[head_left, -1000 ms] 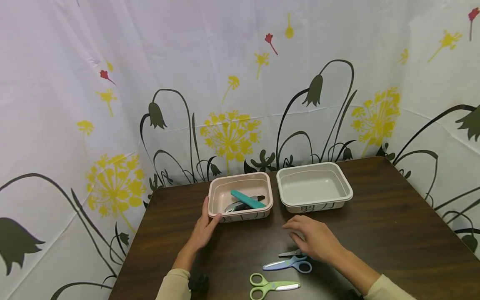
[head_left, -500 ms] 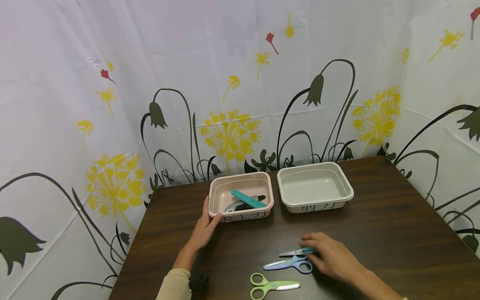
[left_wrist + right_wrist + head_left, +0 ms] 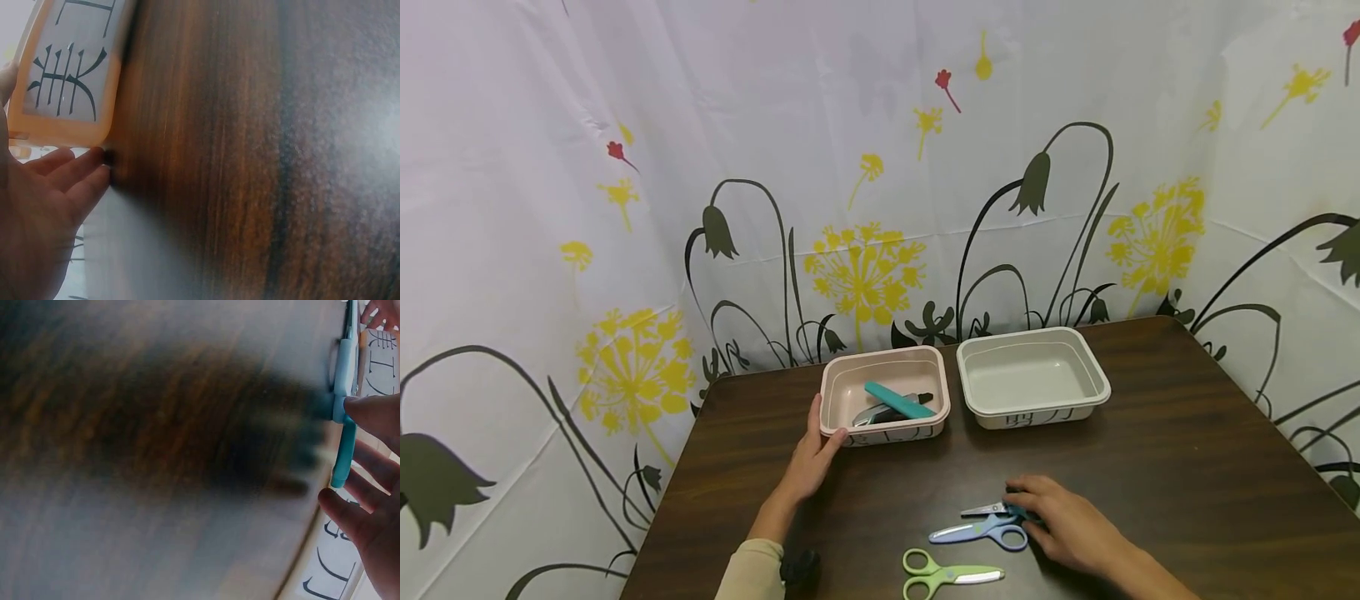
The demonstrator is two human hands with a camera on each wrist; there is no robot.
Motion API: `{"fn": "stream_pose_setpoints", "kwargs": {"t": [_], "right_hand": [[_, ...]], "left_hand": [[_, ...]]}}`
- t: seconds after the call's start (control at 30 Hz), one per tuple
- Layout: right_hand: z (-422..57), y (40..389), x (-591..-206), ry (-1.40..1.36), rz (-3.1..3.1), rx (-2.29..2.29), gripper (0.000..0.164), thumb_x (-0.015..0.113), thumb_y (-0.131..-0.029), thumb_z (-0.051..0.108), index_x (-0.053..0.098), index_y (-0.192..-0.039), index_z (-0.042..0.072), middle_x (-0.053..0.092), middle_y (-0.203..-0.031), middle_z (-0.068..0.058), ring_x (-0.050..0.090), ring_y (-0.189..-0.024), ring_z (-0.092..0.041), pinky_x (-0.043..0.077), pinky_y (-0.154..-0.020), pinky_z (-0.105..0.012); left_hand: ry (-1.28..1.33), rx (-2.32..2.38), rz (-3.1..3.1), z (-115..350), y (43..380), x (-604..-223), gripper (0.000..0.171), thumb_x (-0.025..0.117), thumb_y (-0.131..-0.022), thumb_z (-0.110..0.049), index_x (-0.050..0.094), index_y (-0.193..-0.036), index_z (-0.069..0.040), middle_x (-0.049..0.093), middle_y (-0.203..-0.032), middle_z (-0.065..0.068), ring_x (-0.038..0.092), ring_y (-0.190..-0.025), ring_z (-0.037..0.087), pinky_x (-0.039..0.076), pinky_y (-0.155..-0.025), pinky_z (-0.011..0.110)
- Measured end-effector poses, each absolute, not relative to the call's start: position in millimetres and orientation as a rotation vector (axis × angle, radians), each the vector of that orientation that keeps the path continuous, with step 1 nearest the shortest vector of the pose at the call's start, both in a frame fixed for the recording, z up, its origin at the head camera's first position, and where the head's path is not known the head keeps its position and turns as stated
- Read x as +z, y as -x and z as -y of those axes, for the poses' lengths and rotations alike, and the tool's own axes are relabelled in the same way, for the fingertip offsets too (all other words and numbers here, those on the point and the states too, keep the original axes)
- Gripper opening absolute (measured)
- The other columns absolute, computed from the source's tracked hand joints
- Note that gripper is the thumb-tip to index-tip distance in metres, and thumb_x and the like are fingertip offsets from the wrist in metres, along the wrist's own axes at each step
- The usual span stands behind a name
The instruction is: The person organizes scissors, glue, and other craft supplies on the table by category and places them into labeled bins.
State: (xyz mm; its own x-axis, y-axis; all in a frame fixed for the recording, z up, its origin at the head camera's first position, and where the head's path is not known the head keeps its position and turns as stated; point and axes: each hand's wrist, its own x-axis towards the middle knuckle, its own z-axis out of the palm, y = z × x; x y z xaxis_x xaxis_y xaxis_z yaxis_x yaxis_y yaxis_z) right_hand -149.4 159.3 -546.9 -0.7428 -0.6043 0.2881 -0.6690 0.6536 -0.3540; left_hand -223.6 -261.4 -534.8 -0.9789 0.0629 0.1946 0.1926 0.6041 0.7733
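Note:
A pale pink plastic bin (image 3: 827, 392) at the back left holds a teal strip-shaped piece (image 3: 895, 402) and a grey-and-black tool. My left hand (image 3: 808, 467) rests against its front left corner, thumb by the front rim and fingers along the side. In the right wrist view, my right hand (image 3: 375, 494) has its thumb by the light blue scissors handle and its spread fingers beside a teal handle (image 3: 344, 453). Small teal-handled scissors (image 3: 985, 510) lie partly under that hand. Touching them are blue scissors (image 3: 973, 531), with green scissors (image 3: 951, 574) nearer me.
An off-white bin (image 3: 1030, 379) stands right of the pink one, with nothing seen inside. Both carry black lettering on their fronts. A brown wood-grain table (image 3: 1187, 467) bears everything, and a flower-printed curtain (image 3: 880, 167) hangs behind it.
My right hand has moved down and to the right, onto the teal scissors' handle. My left hand stays at the pink bin. The scissors and bins have not visibly moved.

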Motion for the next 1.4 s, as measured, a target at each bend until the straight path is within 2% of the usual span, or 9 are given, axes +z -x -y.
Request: {"fn": "stream_pose_setpoints", "kwargs": {"t": [0.83, 1.13, 1.4], "right_hand": [[-154.2, 150.1, -548.4, -1.068, 2.615, 0.592, 0.034, 0.078, -0.078, 0.008, 0.072, -0.111, 0.013, 0.065, -0.116, 0.002, 0.058, -0.112, -0.019, 0.054, -0.08, -0.041], [-151.1, 149.6, -546.6, -1.008, 2.576, 0.583, 0.032, 0.08, -0.072, 0.009, 0.074, -0.102, 0.018, 0.066, -0.106, 0.01, 0.061, -0.099, -0.011, 0.054, -0.071, -0.035], [-150.7, 147.6, -540.7, -0.983, 2.587, 0.603, 0.032, 0.083, -0.07, 0.013, 0.074, -0.099, 0.02, 0.066, -0.102, 0.012, 0.061, -0.094, -0.01, 0.054, -0.07, -0.034]], "left_hand": [[0.192, -1.297, 2.699, 262.8, 225.6, -533.5, 0.08, 0.056, -0.1, -0.037, 0.007, -0.158, -0.013, 0.034, -0.15, 0.028, 0.045, -0.128, 0.044, 0.034, -0.102, 0.06], [0.202, -1.295, 2.699, 262.8, 224.6, -533.6, 0.081, 0.057, -0.099, -0.037, 0.007, -0.158, -0.013, 0.036, -0.149, 0.029, 0.046, -0.128, 0.043, 0.035, -0.101, 0.06], [0.203, -1.304, 2.693, 262.9, 223.6, -534.9, 0.081, 0.057, -0.1, -0.036, 0.006, -0.158, -0.013, 0.036, -0.149, 0.029, 0.046, -0.127, 0.043, 0.035, -0.101, 0.059]]}}
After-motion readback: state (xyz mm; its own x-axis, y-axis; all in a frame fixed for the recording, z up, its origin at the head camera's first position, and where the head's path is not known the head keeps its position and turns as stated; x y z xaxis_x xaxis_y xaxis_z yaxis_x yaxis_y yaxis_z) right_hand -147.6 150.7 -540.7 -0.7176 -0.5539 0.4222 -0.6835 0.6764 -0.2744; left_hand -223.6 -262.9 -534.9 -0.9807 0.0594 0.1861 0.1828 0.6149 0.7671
